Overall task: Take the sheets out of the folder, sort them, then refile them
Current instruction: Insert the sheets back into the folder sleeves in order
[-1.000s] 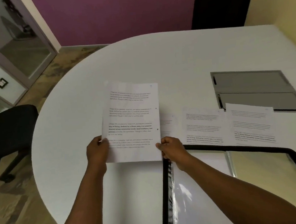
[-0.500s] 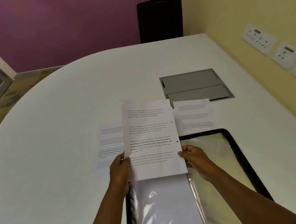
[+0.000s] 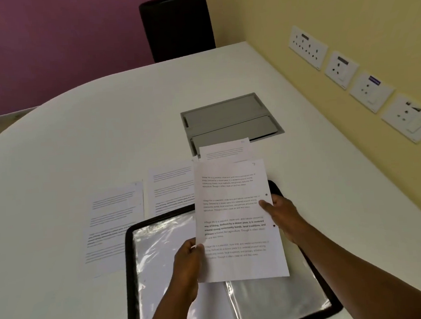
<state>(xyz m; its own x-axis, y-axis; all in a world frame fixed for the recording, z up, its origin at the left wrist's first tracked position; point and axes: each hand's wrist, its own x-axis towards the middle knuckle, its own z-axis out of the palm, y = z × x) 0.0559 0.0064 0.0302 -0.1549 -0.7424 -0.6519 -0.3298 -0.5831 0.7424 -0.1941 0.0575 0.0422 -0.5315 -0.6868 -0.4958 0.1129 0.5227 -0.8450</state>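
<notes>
Sheet [image 3: 236, 222] pinched at both edges – left hand [image 3: 188, 265], right hand [image 3: 280, 213] – above open folder [image 3: 162, 262] on worktop [image 3: 78, 143].

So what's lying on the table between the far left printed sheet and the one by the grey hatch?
One more printed white sheet lies there, head view, its near edge under the black folder.

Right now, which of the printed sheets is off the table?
The sheet held up over the open folder, left hand and right hand gripping its edges. The other three lie flat.
</notes>
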